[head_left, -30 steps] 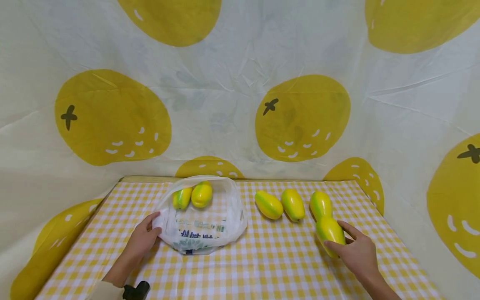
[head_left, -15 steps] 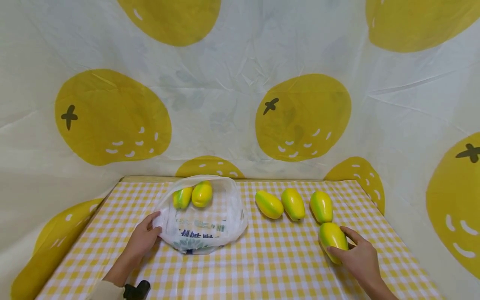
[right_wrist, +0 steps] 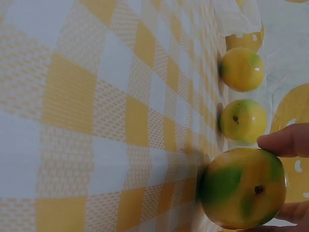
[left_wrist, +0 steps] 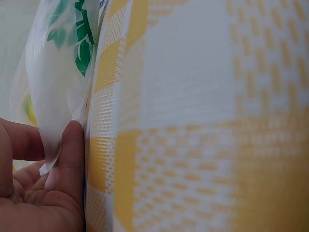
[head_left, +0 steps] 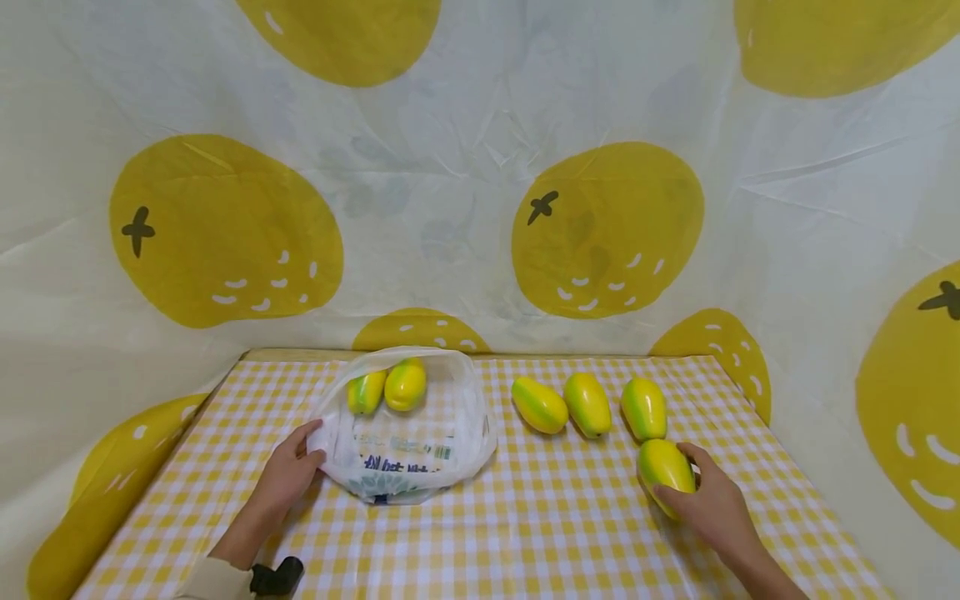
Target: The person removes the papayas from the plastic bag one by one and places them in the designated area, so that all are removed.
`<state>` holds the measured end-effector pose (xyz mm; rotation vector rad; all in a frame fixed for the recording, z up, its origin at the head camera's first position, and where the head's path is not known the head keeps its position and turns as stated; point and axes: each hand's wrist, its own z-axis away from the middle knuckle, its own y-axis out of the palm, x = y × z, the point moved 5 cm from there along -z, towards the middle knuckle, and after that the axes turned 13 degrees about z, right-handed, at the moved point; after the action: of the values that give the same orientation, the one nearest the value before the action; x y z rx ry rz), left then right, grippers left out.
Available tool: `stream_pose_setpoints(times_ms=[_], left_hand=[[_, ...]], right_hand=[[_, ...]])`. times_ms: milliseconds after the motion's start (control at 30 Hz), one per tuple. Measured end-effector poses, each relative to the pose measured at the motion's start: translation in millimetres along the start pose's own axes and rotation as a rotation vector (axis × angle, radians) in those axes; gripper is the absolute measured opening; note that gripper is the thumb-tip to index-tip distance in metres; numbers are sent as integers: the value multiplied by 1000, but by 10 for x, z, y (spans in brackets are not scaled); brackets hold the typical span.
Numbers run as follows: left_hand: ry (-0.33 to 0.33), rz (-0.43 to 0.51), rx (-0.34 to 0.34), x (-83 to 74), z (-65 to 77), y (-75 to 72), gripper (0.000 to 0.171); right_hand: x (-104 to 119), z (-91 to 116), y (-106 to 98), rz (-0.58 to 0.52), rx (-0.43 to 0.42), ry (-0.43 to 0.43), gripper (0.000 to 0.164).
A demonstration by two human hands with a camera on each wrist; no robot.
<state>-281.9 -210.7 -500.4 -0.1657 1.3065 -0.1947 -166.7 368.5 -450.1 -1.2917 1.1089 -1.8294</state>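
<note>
On the checked tablecloth (head_left: 555, 533), right side: gripped fruit (head_left: 665, 473), near edge of the group; whether it bears on the cloth cannot be confirmed.
Right hand (head_left: 712, 504): holding that fruit, thumb on one flank, fingers on the other.
Fruit, handling: judged stiff and fairly light, unlikely to dent; glossy skin may slip, and the rounded form may roll. Weight unverified.
Fruit, hold point: across the widest part of the belly, thumb opposing fingers; tapered ends judged poorer.
Fruit, appearance: plump oblong, shiny yellow with green patches; dark spot at one end, per right wrist view.
Loose fruits (head_left: 587, 405): three, similar colouring, beyond the gripped one; contact with the nearest cannot be determined.
Left hand (head_left: 288, 471): pinching the rim of the plastic bag (head_left: 477, 417).
Bag: thin, translucent white, printed; judged limp, best held by its rim.
Bagged fruits (head_left: 405, 385): two, side by side.
</note>
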Motion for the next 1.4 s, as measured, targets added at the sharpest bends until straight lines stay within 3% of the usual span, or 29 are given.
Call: stream_pose_setpoints(times_ms=[133, 267, 400, 500, 833, 1000, 1233, 1400], left_hand=[[-4, 17, -7, 2, -5, -15, 66], [2, 14, -10, -6, -4, -33, 66], [12, 17, -10, -14, 4, -43, 66], [19, 25, -10, -17, 6, -41, 66], [39, 34, 7, -32, 5, 11, 65], [37, 17, 0, -48, -3, 37, 64], [24, 3, -21, -17, -14, 27, 64], [21, -1, -27, 3, 2, 6, 64]], right_hand=[[37, -26, -45, 18, 0, -25, 99], [123, -10, -146, 15, -88, -81, 99], [363, 43, -248, -20, -219, -161, 90], [613, 80, -281, -54, -254, -214, 86], [1344, 60, -152, -220, -194, -324, 74], [1514, -39, -4, -269, -179, -374, 70], [1713, -57, 143, -344, -108, -373, 69], [1864, -81, 227, -362, -102, -389, 66]])
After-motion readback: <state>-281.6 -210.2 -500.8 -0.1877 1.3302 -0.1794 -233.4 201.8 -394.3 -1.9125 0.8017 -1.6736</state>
